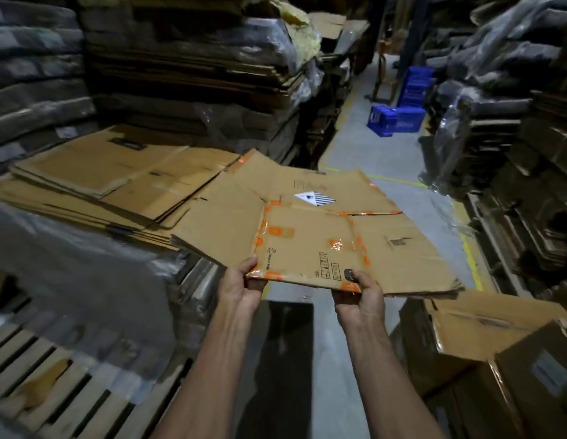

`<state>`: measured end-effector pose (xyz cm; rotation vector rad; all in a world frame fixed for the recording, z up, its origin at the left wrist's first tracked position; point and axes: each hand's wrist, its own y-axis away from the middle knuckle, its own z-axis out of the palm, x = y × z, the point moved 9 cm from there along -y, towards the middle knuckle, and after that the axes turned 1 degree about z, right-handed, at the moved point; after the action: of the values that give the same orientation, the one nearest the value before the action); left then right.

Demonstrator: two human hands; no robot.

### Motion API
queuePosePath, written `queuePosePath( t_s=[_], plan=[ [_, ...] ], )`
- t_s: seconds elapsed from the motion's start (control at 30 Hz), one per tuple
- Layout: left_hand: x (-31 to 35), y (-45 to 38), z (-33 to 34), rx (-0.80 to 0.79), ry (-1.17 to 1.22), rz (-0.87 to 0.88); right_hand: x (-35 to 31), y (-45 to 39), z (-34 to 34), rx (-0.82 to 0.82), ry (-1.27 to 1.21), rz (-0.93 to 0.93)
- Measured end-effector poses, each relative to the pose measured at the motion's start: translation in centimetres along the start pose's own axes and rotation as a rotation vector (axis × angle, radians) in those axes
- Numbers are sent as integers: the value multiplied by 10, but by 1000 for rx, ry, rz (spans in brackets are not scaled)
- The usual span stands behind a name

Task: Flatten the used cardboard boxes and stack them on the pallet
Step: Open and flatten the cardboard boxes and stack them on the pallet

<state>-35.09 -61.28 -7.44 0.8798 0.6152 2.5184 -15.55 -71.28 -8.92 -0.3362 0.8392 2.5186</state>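
A flattened brown cardboard box (310,223) with orange tape hangs level in the air in front of me. My left hand (239,286) grips its near left corner, thumb on top. My right hand (359,294) grips the near edge further right, thumb pressed on the top face. The box's far left end reaches over a stack of flattened boxes (107,182) that lies to the left at about waist height. Whether the held box touches that stack I cannot tell. A wooden slatted pallet (63,391) shows at the lower left.
Tall wrapped piles of flat cardboard (187,74) rise behind the stack and along the right side. An unflattened open box (485,343) stands at the lower right. Blue plastic crates (396,118) sit on the grey aisle floor ahead, which has yellow lines.
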Motion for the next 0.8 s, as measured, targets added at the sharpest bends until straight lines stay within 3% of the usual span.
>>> queuePosePath(
  t_s=[0.37, 0.8],
  plan=[
    [137, -29, 6, -164, 211, 203, 107, -48, 135, -237, 89, 147],
    [300, -147, -19, -61, 378, 393, 262, -158, 299, -374, 235, 254]
  ],
)
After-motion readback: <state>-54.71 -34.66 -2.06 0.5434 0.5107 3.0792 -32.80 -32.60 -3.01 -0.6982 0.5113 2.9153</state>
